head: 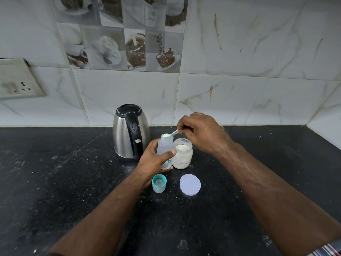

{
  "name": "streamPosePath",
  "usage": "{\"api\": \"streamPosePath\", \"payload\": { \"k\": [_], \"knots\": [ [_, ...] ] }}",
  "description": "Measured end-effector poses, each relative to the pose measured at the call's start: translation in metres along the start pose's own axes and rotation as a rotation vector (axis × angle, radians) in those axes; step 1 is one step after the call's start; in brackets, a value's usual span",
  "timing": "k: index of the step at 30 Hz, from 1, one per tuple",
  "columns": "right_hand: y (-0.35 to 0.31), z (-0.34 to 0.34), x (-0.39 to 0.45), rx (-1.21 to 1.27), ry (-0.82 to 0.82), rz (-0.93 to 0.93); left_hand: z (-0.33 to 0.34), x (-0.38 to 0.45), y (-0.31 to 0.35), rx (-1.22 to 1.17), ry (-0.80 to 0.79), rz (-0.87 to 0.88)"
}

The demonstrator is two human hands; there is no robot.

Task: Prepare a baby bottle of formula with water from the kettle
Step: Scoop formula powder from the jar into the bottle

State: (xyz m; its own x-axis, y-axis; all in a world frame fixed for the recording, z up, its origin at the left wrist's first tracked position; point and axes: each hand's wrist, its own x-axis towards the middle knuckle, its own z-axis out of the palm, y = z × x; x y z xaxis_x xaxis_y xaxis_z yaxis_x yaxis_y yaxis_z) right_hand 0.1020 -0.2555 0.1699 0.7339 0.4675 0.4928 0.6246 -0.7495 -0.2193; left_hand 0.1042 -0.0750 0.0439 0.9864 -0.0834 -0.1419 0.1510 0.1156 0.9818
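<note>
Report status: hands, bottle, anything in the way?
Left hand grips bottle. Right hand pinches scoop at its mouth. Jar open beside it. Nothing blocking.

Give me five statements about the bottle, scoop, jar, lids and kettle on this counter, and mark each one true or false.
1. The left hand grips the baby bottle. True.
2. The right hand holds the scoop over the jar's mouth. False: the scoop's bowl is at the mouth of the bottle.
3. The formula jar is open, with white powder inside. True.
4. The white lid sits on the jar. False: it lies on the counter, nearer the person.
5. The kettle is tilted and pouring. False: it stands upright with its lid shut, and no hand touches it.
</note>
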Motion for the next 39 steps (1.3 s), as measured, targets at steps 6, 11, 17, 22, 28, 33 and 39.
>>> {"api": "streamPosePath", "payload": {
  "k": [6, 11, 17, 22, 28, 33, 39],
  "knots": [
    [-0.001, -0.003, -0.002, 0.123, -0.017, 0.132, -0.001, -0.002, 0.001, 0.001, 0.006, -0.003],
    [-0.001, 0.003, -0.006, 0.134, -0.018, 0.165, 0.001, -0.005, 0.004, 0.052, 0.031, -0.004],
    [0.001, 0.004, -0.008, 0.29, 0.035, 0.301, 0.001, -0.006, 0.0, 0.044, 0.035, 0.001],
    [0.008, 0.01, -0.007, 0.442, 0.096, 0.446, 0.002, -0.008, 0.002, 0.084, 0.044, 0.014],
    [0.03, 0.016, -0.009, 0.856, 0.226, 0.741, 0.0, -0.009, 0.0, 0.111, 0.05, 0.039],
    [0.041, 0.025, -0.016, 1.067, 0.258, 0.94, 0.0, -0.008, -0.005, 0.129, 0.059, 0.041],
    [0.03, 0.026, -0.012, 0.932, 0.241, 0.735, 0.002, -0.007, -0.003, 0.143, 0.06, 0.048]
  ]
}}
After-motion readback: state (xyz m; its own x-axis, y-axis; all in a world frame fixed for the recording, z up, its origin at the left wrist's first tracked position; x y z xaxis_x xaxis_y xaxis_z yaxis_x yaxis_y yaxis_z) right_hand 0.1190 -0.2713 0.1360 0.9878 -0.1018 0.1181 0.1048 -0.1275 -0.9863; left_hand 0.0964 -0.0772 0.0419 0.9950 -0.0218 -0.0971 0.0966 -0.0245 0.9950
